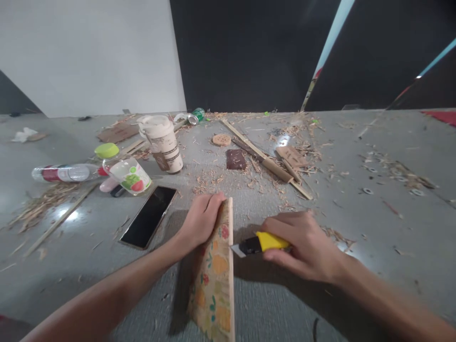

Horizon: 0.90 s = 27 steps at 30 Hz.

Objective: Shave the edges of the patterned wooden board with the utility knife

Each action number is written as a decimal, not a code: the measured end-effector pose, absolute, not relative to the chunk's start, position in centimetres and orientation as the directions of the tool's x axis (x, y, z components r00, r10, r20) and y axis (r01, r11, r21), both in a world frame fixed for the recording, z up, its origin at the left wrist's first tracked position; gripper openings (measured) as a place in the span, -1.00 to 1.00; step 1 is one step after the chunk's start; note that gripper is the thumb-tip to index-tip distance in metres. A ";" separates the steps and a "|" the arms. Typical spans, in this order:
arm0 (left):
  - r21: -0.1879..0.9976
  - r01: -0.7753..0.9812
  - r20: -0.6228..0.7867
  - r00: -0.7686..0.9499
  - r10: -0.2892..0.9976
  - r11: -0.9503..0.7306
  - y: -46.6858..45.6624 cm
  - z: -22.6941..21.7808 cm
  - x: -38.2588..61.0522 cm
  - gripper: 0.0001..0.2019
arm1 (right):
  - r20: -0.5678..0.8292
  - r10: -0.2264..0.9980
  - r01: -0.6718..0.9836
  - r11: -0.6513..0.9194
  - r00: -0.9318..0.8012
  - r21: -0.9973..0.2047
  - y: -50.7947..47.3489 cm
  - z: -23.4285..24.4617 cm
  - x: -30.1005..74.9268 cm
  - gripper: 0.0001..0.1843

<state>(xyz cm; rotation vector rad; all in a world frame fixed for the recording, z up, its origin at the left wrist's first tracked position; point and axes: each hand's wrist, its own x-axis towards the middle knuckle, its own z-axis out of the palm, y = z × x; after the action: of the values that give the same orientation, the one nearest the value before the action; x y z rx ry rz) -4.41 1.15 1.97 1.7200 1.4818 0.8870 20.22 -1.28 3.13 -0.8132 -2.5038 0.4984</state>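
Observation:
My left hand is closed over the far end of a thin board with a fruit-and-leaf pattern, which stands on edge on the grey floor. My right hand grips a yellow and black utility knife. The knife's blade tip touches the board's right side, a little below my left hand.
A black phone lies left of my left hand. Beyond it are a paper cup, a small bottle with a green cap, a plastic bottle and a green can. Bamboo sticks, a brown pad and shavings litter the floor ahead.

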 end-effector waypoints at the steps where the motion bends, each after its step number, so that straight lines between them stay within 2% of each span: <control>1: 0.855 0.509 0.059 0.100 0.993 -0.102 1.1 2.0 -4.3 -0.58 | 0.305 0.606 0.431 0.764 -0.734 -0.481 -1.5 3.1 20.0 -0.53; 6: 0.860 0.504 0.059 0.054 0.997 -0.079 1.0 1.8 -4.1 -0.61 | 0.301 0.568 0.359 0.767 -0.766 -0.532 -2.0 3.3 19.1 -0.53; 9: 0.855 0.516 0.045 0.033 0.998 -0.055 1.0 1.8 -3.9 -0.59 | 0.312 0.552 0.351 0.782 -0.773 -0.515 -2.1 3.5 18.9 -0.52; 17: 0.865 0.500 0.047 0.004 0.999 -0.043 1.0 2.2 -4.0 -0.63 | 0.418 0.552 0.477 0.834 -0.722 -0.278 -2.4 3.6 18.9 -0.56; 20: 0.870 0.490 0.034 0.037 0.999 -0.048 0.6 1.9 -3.6 -0.62 | 0.466 0.624 0.592 0.771 -0.627 -0.235 -1.9 3.4 19.1 -0.58; 23: 0.850 0.527 0.028 -0.012 1.000 -0.018 0.7 1.6 -3.2 -0.62 | 0.471 0.718 0.694 0.669 -0.513 -0.265 -0.8 2.9 20.0 -0.61; 27: 0.833 0.554 0.044 -0.064 0.997 -0.001 1.5 1.4 -3.5 -0.63 | 0.422 0.755 0.652 0.650 -0.501 -0.389 0.1 2.2 20.9 -0.64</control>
<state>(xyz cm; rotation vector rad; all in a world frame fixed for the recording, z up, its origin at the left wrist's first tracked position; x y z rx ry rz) -3.48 1.51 1.44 1.6123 1.6785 0.9466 20.85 0.05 2.22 -1.0911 -2.3022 0.2396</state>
